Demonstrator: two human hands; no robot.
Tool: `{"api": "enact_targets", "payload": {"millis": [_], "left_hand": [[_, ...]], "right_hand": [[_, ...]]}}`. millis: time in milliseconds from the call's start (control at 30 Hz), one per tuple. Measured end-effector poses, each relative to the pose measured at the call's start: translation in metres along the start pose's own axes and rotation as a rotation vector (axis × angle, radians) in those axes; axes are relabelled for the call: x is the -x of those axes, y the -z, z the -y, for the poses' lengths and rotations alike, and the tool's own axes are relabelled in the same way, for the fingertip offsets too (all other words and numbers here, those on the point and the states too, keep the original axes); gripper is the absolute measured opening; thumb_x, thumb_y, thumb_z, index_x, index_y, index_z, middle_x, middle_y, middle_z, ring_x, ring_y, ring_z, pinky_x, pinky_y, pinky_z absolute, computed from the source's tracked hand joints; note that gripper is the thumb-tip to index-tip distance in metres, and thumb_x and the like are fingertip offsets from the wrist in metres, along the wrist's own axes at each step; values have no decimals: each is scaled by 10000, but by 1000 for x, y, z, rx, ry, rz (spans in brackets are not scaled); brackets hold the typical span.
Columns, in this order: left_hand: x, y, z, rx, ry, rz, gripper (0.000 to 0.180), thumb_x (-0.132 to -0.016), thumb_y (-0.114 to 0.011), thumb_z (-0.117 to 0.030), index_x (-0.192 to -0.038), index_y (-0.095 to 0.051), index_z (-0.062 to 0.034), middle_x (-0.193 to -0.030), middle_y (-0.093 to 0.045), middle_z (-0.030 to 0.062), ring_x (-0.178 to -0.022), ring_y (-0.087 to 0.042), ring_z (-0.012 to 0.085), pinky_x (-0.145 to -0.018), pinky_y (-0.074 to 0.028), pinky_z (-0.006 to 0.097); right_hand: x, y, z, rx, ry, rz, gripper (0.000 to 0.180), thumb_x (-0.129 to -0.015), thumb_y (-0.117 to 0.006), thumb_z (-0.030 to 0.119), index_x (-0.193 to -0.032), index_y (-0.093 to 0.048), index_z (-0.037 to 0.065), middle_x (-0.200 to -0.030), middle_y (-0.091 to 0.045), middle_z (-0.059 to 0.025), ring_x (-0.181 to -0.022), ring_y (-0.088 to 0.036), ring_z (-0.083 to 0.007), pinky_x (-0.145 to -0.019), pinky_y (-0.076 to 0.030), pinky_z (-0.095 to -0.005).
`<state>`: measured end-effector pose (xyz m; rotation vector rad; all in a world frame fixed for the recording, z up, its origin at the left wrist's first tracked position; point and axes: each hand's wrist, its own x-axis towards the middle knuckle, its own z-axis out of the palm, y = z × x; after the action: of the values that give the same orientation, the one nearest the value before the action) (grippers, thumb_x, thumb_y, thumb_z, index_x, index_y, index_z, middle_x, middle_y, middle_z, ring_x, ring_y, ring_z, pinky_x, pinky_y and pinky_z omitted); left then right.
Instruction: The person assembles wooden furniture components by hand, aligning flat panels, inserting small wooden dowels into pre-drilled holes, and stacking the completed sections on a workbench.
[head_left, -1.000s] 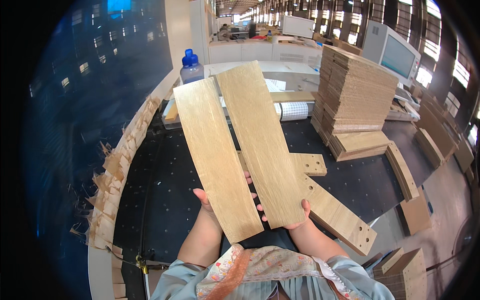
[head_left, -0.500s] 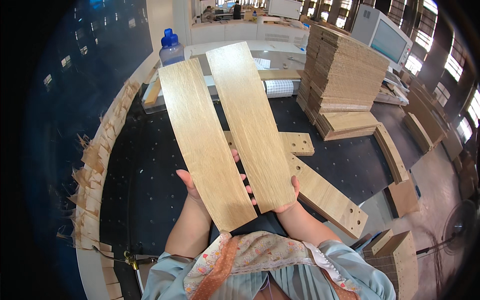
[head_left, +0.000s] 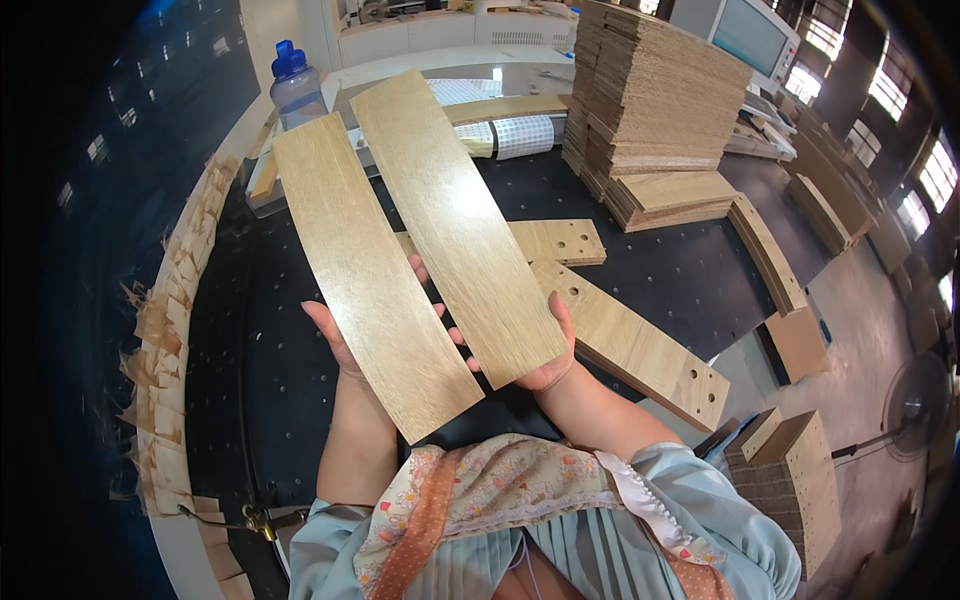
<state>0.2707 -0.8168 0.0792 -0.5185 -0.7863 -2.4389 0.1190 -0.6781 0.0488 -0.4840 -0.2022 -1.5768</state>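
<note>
Two long wood-grain boards are tilted up side by side in front of me, with a narrow gap between them. My left hand (head_left: 345,340) grips the left board (head_left: 365,275) from beneath, thumb along its left edge and fingertips showing past its right edge. The right board (head_left: 455,230) lies in my right hand (head_left: 552,368), whose thumb is at its right edge. Their faces look plain, and glare shines on both. Beneath and beyond them, a board with drilled holes (head_left: 640,340) lies on the black table (head_left: 290,380), beside another drilled board (head_left: 560,240).
A tall stack of boards (head_left: 655,95) stands at the back right, with a curved row of boards (head_left: 768,255) nearer. A blue-capped bottle (head_left: 297,90) is at the back left. Torn edging strips (head_left: 165,340) line the left rim. More drilled boards (head_left: 800,480) stand at lower right.
Both boards stay in my hands and have tilted slightly, their glare shifting. My view has moved, so the surroundings sit a little higher and further left.
</note>
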Motion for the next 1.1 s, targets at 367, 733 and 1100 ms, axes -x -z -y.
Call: {"api": "enact_targets", "payload": {"millis": [367,733,1100], "left_hand": [[-7,-16,3,47,43,-23,1057,-723,-372,-819,-1402,-226,-22,-1349,-390,183,-1105,-532,387,-827,-457,643],[4,27,24,-311,-122,-319,915,-735,-585,-684,-1346,-347,-47,-1187,-523,153,-1085,-534,283,-884,-490,428],[-6,-12,1,-296,-283,-242,718,-895,-493,-498,-1437,-197,-131,-1376,-397,103,-1248,-410,251,-1032,-343,419]], "right_hand": [[-3,-16,8,364,-37,-61,787,-827,-577,461,-1432,-242,85,-1409,-306,-230,-1271,-375,-381,-983,-383,-516],[-8,-42,-41,2097,31,-131,842,-654,-792,171,-1381,-378,75,-1421,-283,-208,-1328,-289,-332,-1073,-275,-410],[-8,-22,-11,404,-153,21,935,-668,-677,372,-1426,-240,40,-1342,-395,-227,-1213,-432,-373,-890,-465,-472]]}}
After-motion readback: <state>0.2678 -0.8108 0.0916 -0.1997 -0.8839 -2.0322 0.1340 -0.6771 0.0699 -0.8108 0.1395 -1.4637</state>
